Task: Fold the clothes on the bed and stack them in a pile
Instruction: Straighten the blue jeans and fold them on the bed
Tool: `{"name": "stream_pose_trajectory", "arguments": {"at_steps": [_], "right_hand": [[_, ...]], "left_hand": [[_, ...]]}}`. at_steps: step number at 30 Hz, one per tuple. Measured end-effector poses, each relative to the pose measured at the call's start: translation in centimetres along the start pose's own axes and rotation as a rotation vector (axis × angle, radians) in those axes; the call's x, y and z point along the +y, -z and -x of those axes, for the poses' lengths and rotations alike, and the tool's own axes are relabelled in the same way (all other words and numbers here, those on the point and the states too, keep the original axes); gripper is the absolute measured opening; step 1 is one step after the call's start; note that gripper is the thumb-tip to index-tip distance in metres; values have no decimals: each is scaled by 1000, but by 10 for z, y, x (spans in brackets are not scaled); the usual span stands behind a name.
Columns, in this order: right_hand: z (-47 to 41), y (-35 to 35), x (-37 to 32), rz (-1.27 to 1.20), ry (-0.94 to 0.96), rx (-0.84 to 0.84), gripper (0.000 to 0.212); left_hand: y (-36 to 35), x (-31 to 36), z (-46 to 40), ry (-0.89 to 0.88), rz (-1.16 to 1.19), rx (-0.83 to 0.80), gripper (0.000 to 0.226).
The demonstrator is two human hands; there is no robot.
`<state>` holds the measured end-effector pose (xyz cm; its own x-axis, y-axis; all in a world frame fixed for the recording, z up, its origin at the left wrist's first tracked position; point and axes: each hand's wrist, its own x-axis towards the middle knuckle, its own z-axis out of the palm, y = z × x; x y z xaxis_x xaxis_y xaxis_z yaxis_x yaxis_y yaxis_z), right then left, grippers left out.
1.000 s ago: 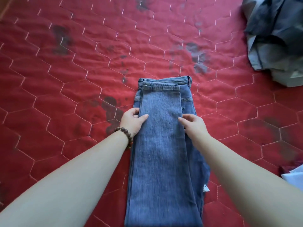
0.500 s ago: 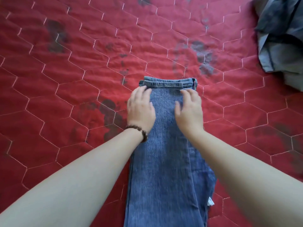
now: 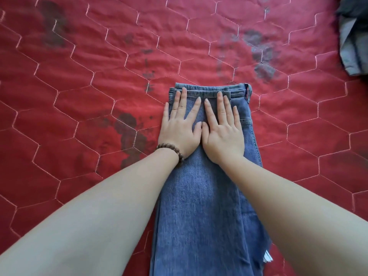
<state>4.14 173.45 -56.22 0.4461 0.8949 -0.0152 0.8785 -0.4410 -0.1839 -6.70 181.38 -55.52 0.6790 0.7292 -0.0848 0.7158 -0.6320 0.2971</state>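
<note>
From my head cam, looking down: both my hands are flat and spread, holding nothing, just pressing on the blue jeans [image 3: 201,206] laid lengthwise on the red quilted bedspread [image 3: 79,96]. My left hand [image 3: 179,126], the one with the wooden bead bracelet [image 3: 172,151], and my right hand [image 3: 223,128] sit side by side just below the waistband, thumbs nearly touching. Best bet here, I think, is to smooth outward from the middle so the stacked denim layers lie even before the next fold. The denim's thick and faded with a frayed hem; the bedspread is crinkly with hexagon stitching and dark blotches. A gray garment [image 3: 352,48] waits at the far right.
</note>
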Motion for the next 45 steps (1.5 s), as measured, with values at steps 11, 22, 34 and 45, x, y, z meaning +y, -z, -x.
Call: {"name": "stream_pose_trajectory", "arguments": {"at_steps": [11, 22, 34, 45], "right_hand": [[86, 14, -2, 45, 72, -112, 61], [284, 6, 4, 95, 123, -232, 74], [287, 39, 20, 89, 294, -164, 52], [206, 67, 123, 485, 617, -272, 82]], "left_hand": [[-4, 16, 92, -84, -239, -71, 60], [-30, 24, 274, -119, -223, -145, 73], [-5, 17, 276, -188, -227, -180, 52], [25, -53, 197, -713, -474, -162, 80]]}}
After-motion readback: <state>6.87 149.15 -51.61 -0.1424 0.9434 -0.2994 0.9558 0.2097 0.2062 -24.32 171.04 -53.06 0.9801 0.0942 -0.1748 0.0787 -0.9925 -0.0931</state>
